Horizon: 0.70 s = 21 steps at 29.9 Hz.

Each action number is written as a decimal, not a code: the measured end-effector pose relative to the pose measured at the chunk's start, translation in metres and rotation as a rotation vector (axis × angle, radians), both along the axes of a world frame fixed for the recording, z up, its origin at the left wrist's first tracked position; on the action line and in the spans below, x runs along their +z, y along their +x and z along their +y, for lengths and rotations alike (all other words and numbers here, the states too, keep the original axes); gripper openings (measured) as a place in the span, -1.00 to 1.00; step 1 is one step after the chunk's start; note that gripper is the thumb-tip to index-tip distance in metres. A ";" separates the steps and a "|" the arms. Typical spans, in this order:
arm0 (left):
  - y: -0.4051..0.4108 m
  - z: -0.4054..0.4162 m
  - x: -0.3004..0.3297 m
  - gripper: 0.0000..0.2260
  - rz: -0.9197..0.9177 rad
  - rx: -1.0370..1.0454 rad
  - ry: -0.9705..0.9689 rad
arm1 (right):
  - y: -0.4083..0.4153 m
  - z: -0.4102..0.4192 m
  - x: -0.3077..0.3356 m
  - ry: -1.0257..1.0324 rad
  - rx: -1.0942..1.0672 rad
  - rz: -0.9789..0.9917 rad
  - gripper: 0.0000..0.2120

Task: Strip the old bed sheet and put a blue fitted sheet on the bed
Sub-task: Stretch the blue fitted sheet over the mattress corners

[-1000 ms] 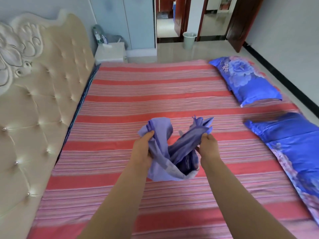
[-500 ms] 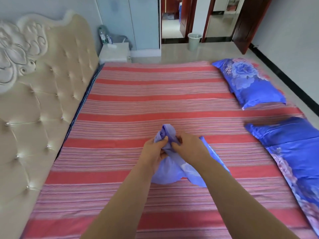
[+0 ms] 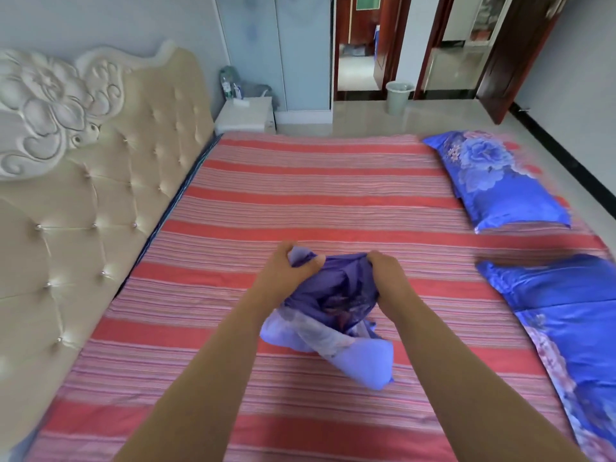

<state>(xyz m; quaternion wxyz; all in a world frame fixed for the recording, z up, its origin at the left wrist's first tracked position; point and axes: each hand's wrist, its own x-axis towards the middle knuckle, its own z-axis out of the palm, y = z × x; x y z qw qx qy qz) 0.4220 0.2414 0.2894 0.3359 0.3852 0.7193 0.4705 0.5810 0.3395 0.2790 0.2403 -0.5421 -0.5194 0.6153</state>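
A bunched blue sheet (image 3: 336,311) with a pale floral underside hangs in front of me over the middle of the bed. My left hand (image 3: 283,271) grips its upper left edge, thumb over the cloth. My right hand (image 3: 386,275) grips the upper right edge. The two hands hold the bundle apart, so its darker inside shows. Its lower end (image 3: 366,361) droops onto the bed. The bed (image 3: 300,181) is covered by a red and pink striped cloth.
A padded cream headboard (image 3: 83,211) runs along the left. A blue floral pillow (image 3: 493,181) lies at the far right and a blue floral quilt (image 3: 573,328) at the near right. Beyond the bed stand a white nightstand (image 3: 245,116) and a bin (image 3: 398,96).
My hands, close together half a second ago, have drawn apart and opened the bundle. More of the sheet has dropped down onto the bed.
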 end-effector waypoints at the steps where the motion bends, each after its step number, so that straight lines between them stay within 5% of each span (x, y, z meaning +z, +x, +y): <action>1: -0.011 0.002 0.010 -0.64 0.156 -0.082 -0.031 | 0.005 0.004 0.009 0.085 0.031 0.014 -0.74; 4: -0.041 0.009 0.048 -0.34 0.663 -0.196 -0.156 | 0.023 0.016 0.046 0.345 0.557 -0.236 -0.75; 6: -0.056 0.016 0.065 -0.52 0.947 -0.097 -0.136 | 0.029 0.021 0.063 0.472 0.964 -0.711 -0.76; 8: -0.063 0.020 0.077 -0.65 1.087 0.122 -0.116 | 0.032 0.027 0.074 0.671 0.970 -0.965 -0.78; 10: -0.063 0.021 0.075 -0.50 1.245 0.272 -0.167 | 0.036 0.034 0.087 0.711 0.670 -0.704 -0.85; 12: -0.047 0.024 0.071 -0.31 1.414 0.179 -0.138 | 0.032 0.037 0.098 0.584 0.481 -0.268 -0.82; 15: -0.004 0.040 0.056 -0.64 1.190 -0.129 -0.134 | 0.013 0.021 0.109 0.442 0.386 0.033 -0.78; 17: 0.006 0.048 0.044 -0.82 0.898 -0.045 -0.137 | 0.009 0.020 0.112 0.373 0.314 0.112 -0.71; 19: -0.005 0.046 0.040 -0.80 0.562 0.171 -0.079 | 0.019 0.032 0.112 0.483 0.408 -0.016 -0.80; 21: -0.020 0.043 0.046 -0.84 0.473 0.286 -0.040 | 0.033 0.047 0.107 0.583 0.665 -0.327 -0.86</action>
